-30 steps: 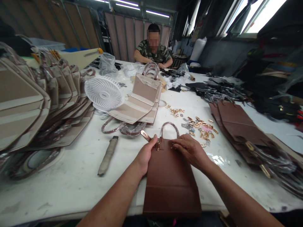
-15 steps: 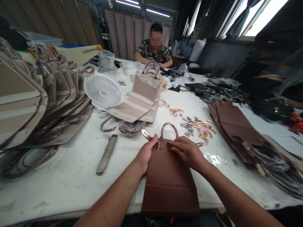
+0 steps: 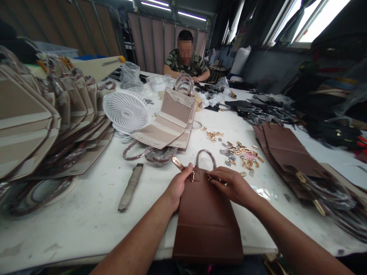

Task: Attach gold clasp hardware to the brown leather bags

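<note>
A brown handbag panel (image 3: 208, 217) lies in front of me, its wrapped loop handle (image 3: 206, 152) pointing away. My left hand (image 3: 178, 187) grips the panel's left edge near the top, thumb on the face beside a gold turn-lock clasp (image 3: 193, 175). From that corner sticks out a strap with a gold plate (image 3: 177, 163). Over the upper right corner, my right hand (image 3: 233, 185) pinches a small gold clasp (image 3: 211, 177) at the handle's right base. Its fingers partly hide that clasp.
Loose gold fittings (image 3: 246, 152) lie beyond my right hand. Brown panels (image 3: 286, 149) are stacked at right, beige-backed ones (image 3: 23, 126) at left. A white fan (image 3: 126, 112), an open bag piece (image 3: 173, 116) and a wrapped tool (image 3: 130, 187) lie ahead. A person (image 3: 186, 63) sits across the table.
My right hand's fingers have drawn together from lying flat over the corner into a pinch, and the gold clasp under them now shows. My left hand keeps its grip.
</note>
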`<action>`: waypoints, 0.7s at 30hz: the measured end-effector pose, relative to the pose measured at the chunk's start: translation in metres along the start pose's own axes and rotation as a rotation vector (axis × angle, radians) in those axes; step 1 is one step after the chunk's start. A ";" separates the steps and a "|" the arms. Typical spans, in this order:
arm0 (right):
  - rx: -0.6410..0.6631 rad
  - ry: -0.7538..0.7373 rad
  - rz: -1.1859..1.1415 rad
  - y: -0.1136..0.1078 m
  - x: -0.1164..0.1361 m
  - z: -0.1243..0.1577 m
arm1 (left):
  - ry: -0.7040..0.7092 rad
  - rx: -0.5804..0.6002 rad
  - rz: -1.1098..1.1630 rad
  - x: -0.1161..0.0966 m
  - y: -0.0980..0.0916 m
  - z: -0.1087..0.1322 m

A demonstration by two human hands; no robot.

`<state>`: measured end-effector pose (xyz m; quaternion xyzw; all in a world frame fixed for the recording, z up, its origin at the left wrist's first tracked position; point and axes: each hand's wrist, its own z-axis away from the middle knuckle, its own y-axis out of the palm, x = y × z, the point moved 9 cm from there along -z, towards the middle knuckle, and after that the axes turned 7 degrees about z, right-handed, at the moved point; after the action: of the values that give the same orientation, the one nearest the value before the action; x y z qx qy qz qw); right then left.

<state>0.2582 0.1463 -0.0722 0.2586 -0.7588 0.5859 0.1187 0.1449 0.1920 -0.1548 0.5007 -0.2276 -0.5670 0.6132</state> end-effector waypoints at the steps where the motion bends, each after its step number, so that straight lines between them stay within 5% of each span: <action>1: -0.004 -0.009 0.006 0.001 0.000 0.000 | -0.002 -0.001 0.002 0.000 0.000 0.000; 6: -0.033 -0.034 -0.011 0.001 -0.005 -0.002 | -0.009 -0.012 0.007 0.001 -0.002 0.000; 14: 0.148 0.052 -0.238 0.002 -0.018 -0.012 | 0.000 -0.015 0.011 0.000 -0.001 0.000; 21: 0.081 0.031 -0.125 0.005 -0.019 -0.012 | -0.013 -0.060 0.021 0.002 -0.003 0.000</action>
<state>0.2699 0.1631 -0.0825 0.3011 -0.7149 0.6115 0.1561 0.1438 0.1908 -0.1580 0.4758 -0.2196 -0.5706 0.6323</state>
